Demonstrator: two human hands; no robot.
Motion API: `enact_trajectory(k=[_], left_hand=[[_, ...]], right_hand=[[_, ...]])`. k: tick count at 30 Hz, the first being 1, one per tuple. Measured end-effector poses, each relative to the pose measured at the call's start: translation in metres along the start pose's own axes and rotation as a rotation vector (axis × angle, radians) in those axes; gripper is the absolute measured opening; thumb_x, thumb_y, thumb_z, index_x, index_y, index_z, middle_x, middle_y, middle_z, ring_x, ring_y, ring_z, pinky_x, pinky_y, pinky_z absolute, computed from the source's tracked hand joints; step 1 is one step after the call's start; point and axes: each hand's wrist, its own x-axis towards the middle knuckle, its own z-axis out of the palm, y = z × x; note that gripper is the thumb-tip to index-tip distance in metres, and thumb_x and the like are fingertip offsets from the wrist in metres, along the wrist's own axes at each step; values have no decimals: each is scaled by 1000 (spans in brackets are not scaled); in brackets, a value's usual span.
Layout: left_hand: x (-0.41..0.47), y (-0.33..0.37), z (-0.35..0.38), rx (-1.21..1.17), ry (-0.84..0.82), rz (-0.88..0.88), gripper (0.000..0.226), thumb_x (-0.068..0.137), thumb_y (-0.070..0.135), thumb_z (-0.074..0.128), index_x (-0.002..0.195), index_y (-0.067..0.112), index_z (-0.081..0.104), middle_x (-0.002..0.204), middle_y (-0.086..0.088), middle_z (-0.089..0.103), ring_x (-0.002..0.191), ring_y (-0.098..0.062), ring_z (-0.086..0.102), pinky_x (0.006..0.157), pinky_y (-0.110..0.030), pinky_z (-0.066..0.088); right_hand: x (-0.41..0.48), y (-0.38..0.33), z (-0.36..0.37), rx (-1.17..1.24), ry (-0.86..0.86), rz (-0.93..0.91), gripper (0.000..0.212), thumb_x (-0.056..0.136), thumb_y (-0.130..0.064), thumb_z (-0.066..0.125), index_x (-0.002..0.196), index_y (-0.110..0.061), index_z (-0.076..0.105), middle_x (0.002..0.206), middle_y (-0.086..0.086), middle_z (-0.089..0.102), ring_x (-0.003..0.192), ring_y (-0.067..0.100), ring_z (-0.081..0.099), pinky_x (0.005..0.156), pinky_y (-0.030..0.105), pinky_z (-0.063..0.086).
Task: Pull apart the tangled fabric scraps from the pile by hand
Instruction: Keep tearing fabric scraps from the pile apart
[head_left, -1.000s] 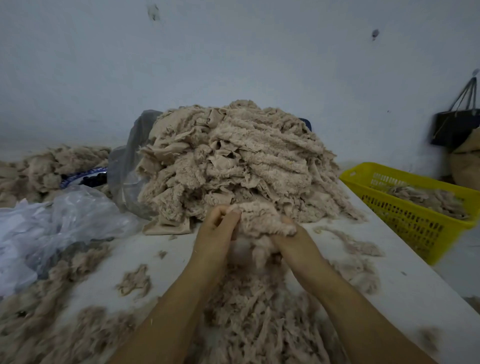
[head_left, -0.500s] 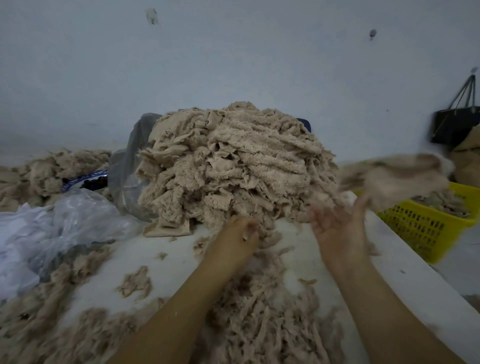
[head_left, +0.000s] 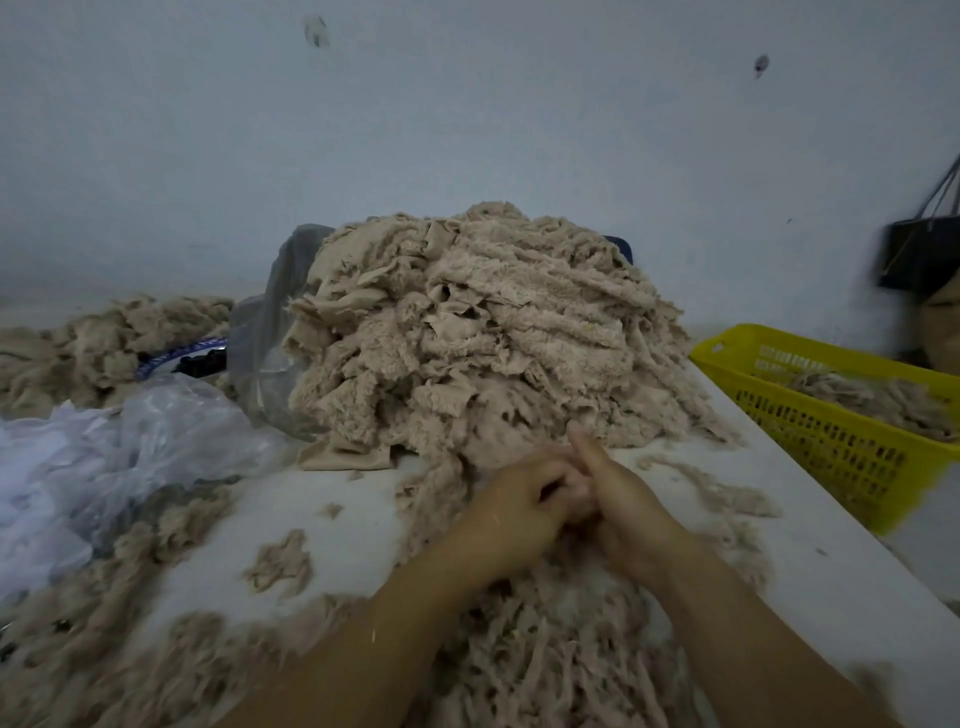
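The left hand (head_left: 519, 506) and the right hand (head_left: 626, 501) were seen pressed close together, side by side and touching, with the fingers curled in. It could not be told whether a scrap was pinched between them, because that spot was blurred. The big pile of fabric scraps (head_left: 483, 338) was found just beyond the hands, with its front edge almost at the fingertips. Loose scraps (head_left: 550, 665) were spread on the white table (head_left: 810, 597) under the wrists and nearer the body.

The scraps were judged to be soft, light and fluffy, with frayed strips that catch on each other. A whole clump would likely be dragged along by a hard tug. It was thought best that one loose end at the pile's near edge be pinched while the rest is held down by the other hand.

These were counted: two hands, one big pile, one smaller heap (head_left: 104, 332) far out to the left, one yellow basket (head_left: 831, 452) to the right with some scraps in it, and one crumpled clear plastic bag (head_left: 145, 447) to the left. The scraps were too many to be counted.
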Motion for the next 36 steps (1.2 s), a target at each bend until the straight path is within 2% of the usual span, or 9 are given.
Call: enact_trajectory(k=[3, 10, 16, 20, 24, 28, 31, 34, 36], left_hand=[[-12, 15, 14, -279, -134, 2, 23, 98, 29, 61, 79, 40, 69, 84, 19, 71, 82, 5, 64, 76, -12, 47], [-16, 8, 10, -470, -23, -105, 16, 99, 20, 59, 91, 18, 73, 88, 4, 73, 85, -8, 65, 83, -26, 53], [-7, 9, -36, -1387, 225, -171, 25, 96, 21, 49, 93, 6, 69, 81, -6, 62, 66, -12, 54, 60, -21, 45], [-7, 7, -53, -1159, 274, -171, 42, 100, 34, 47, 128, 6, 60, 121, -8, 71, 110, -19, 68, 90, -30, 54], [-4, 5, -50, -1180, 289, -242, 51, 100, 37, 47, 144, 11, 48, 132, -11, 65, 124, -26, 61, 111, -44, 41], [-5, -1, -42, -1106, 333, -242, 46, 94, 38, 54, 123, 4, 62, 114, -12, 73, 107, -26, 69, 95, -39, 53], [-8, -3, -26, -984, 319, -272, 42, 84, 43, 64, 97, 5, 73, 94, -11, 74, 87, -25, 70, 70, -31, 56], [-7, -3, -18, -903, 302, -248, 31, 80, 48, 66, 98, 26, 80, 115, -1, 74, 115, -17, 66, 98, -35, 50], [-8, -3, -17, -806, 299, -236, 23, 85, 50, 62, 84, 35, 79, 100, 9, 76, 101, -9, 70, 90, -29, 54]], right_hand=[[-5, -11, -9, 95, -119, 4, 24, 103, -16, 44, 115, -21, 64, 115, -7, 69, 103, 4, 65, 80, 19, 54], [3, -7, -5, 73, 326, -117, 28, 104, -13, 40, 86, -18, 61, 90, 9, 59, 82, 27, 61, 66, 42, 53], [10, -5, -10, 333, 401, -88, 29, 101, -3, 37, 77, -16, 46, 54, 0, 40, 36, 8, 35, 43, 24, 29], [7, -10, -26, 439, 406, -88, 29, 100, -1, 40, 75, -13, 49, 63, -1, 44, 49, 10, 32, 51, 25, 32], [3, 1, -5, -230, 315, -187, 28, 99, -11, 43, 76, -17, 58, 64, 0, 51, 52, 13, 42, 55, 29, 38], [4, 6, -8, -638, 372, -356, 15, 102, -28, 44, 108, -26, 58, 117, -1, 52, 97, 13, 54, 77, 20, 40], [1, 8, -3, -895, 431, -606, 32, 96, -22, 51, 128, -21, 54, 142, 1, 31, 135, 19, 30, 104, 25, 27], [-6, 9, 11, -934, 83, -712, 58, 85, -3, 51, 140, -21, 47, 140, -15, 30, 133, 5, 29, 107, 23, 31], [-6, 12, 14, -879, -40, -592, 46, 91, 0, 50, 133, -18, 52, 133, -7, 46, 122, 10, 46, 100, 28, 44]])
